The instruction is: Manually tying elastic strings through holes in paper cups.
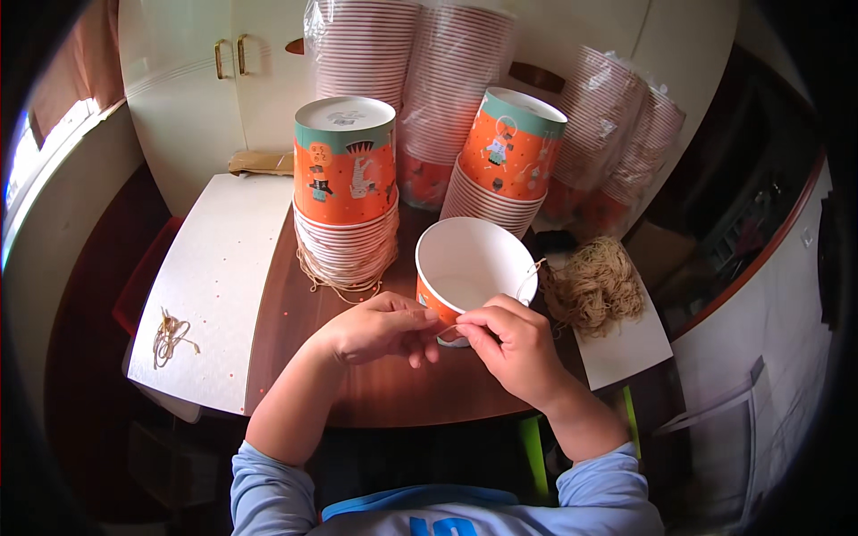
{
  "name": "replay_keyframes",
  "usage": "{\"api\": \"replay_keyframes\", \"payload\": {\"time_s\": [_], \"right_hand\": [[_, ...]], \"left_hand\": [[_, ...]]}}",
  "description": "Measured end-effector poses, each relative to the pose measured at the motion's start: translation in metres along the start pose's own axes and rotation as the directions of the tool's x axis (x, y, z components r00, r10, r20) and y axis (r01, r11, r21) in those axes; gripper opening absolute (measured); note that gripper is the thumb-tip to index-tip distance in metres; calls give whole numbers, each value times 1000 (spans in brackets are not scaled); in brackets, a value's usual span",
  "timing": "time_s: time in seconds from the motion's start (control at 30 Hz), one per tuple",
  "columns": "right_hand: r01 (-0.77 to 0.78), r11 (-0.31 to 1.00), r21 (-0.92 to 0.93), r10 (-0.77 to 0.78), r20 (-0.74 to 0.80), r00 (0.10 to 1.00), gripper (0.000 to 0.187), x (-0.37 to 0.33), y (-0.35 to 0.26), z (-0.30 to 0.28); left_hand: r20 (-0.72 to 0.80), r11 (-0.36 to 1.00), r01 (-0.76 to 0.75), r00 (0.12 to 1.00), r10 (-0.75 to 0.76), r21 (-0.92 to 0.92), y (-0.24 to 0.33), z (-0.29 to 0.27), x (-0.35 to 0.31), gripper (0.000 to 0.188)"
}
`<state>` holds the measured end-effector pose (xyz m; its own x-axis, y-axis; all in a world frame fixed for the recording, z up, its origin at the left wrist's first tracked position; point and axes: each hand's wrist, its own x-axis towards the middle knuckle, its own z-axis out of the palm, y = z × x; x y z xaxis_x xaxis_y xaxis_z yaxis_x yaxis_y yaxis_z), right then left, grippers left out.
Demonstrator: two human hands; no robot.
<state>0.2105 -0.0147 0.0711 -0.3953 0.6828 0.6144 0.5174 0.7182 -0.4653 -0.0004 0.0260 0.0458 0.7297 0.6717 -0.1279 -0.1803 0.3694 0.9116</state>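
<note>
Shirt (pixel 447 511), one, pale blue with darker blue trim, sleeves pushed up. Left hand (pixel 380 330), mine: thumb laid along half-curled fingers, just in front of the cup; my fingers overlap there, so I cannot tell whether it grips string. Right hand (pixel 514 344), mine: thumb and forefinger pinched on thin string (pixel 534 268), which also shows at the cup's right rim. String: by my judgement light, limp, apt to slip; best pinched near its end. Cup (pixel 469 250), one, orange outside, white inside, mouth up, between my hands and the stacks. Probably light, stiff at the rim, easily dented in the wall; best held at the rim. Left stack (pixel 347 192), upside down, string draped about its lower rims. Right stack (pixel 509 152), likewise upside down. Tangle of string (pixel 597 288), tan, right end of the surface (pixel 393 397).
</note>
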Motion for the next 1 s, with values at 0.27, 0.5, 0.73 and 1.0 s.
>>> {"api": "replay_keyframes", "payload": {"time_s": [0.27,0.5,0.73,1.0], "right_hand": [[-101,994,43,101,18,995,8,-6,0,-8],[-131,953,273,88,162,983,51,-6,-6,-5],[-188,945,268,122,244,962,29,-1,-9,-3],[-61,984,169,45,102,994,16,-3,-6,3]], "left_hand": [[34,982,-50,998,45,180,-5,-3,4,21],[82,960,-142,989,126,242,-6,-1,0,17],[70,955,-180,983,168,234,-4,0,-1,17],[26,940,-186,982,186,287,-2,2,-4,13]]}}
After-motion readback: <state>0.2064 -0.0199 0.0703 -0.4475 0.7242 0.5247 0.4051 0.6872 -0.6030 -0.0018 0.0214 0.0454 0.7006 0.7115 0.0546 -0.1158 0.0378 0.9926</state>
